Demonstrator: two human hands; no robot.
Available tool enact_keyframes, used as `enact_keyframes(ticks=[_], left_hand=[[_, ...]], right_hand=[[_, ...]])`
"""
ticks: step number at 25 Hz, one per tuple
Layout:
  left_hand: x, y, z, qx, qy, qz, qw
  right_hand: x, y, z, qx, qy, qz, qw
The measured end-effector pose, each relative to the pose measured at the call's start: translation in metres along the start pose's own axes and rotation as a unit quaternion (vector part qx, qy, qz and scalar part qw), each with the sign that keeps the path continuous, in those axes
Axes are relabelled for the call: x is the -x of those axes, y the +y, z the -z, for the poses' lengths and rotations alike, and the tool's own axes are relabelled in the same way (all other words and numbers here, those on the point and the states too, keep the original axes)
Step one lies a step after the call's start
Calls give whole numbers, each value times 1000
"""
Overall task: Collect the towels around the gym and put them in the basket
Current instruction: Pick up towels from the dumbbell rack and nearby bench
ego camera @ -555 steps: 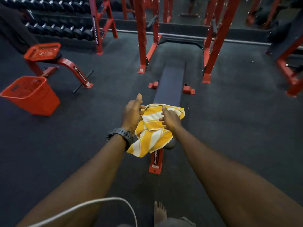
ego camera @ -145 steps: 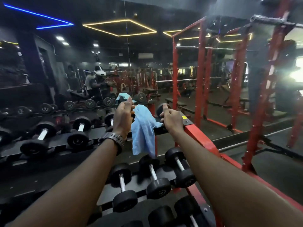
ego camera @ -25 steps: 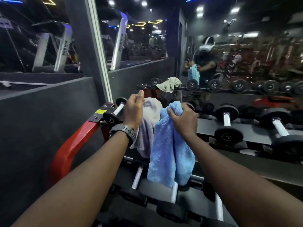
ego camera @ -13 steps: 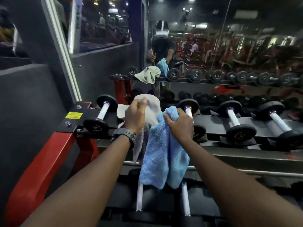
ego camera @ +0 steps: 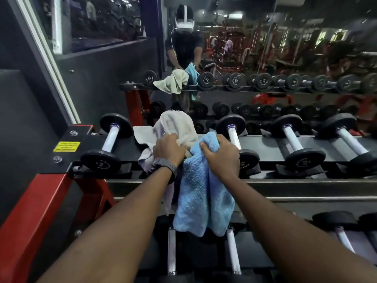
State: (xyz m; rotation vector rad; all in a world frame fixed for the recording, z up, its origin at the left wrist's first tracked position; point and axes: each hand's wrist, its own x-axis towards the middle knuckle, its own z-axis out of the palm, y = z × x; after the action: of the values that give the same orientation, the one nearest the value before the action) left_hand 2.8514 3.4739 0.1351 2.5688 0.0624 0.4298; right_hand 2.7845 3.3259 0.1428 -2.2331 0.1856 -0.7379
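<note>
Left hand [ego camera: 168, 149] gripping crumpled off-white cotton towel [ego camera: 175, 127] at left end of dumbbell rack's top shelf [ego camera: 269, 142]; right hand [ego camera: 221, 156] clutching hanging fluffy blue towel [ego camera: 204, 201]. Risk: off-white towel snagging on dumbbell, slipping.

The lower part of the white towel [ego camera: 177, 127] is hidden behind the left hand [ego camera: 169, 149] and forearm, so its full length cannot be told. The top of the blue towel [ego camera: 204, 193] is bunched inside the right hand [ego camera: 221, 158], and the fingertips are buried in the cloth. The print on the yellow label [ego camera: 66, 146] is too small to be read. The lower dumbbells [ego camera: 232, 252] are cut off by the bottom edge and partly covered by both arms and the blue towel. The mirror [ego camera: 285, 48] reflection is blurred, and the far machines cannot be made out
</note>
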Motion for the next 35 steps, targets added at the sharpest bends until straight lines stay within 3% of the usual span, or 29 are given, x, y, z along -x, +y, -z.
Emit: enact_keyframes(ticks=[2, 5, 10, 16, 22, 26, 35], left_hand=[[0, 4, 13, 97, 59, -4, 994], [4, 32, 60, 235, 165, 19, 958], [24, 114, 152, 274, 216, -97, 932], [86, 216, 179, 318, 145, -214, 912], [200, 313, 170, 410, 11, -324, 853], [324, 370, 156, 460, -111, -410, 780], [686, 475, 209, 523, -299, -539, 589]], right_hand=[[-2, -5, 11, -21, 12, 2, 1000], [-16, -16, 44, -52, 52, 14, 997], [-42, -33, 149, -107, 144, 37, 983], [-12, -37, 283, -59, 263, 58, 961], [92, -32, 411, 48, 394, 12, 918], [223, -16, 502, 142, 466, -58, 871], [553, -47, 712, 332, 635, -168, 677]])
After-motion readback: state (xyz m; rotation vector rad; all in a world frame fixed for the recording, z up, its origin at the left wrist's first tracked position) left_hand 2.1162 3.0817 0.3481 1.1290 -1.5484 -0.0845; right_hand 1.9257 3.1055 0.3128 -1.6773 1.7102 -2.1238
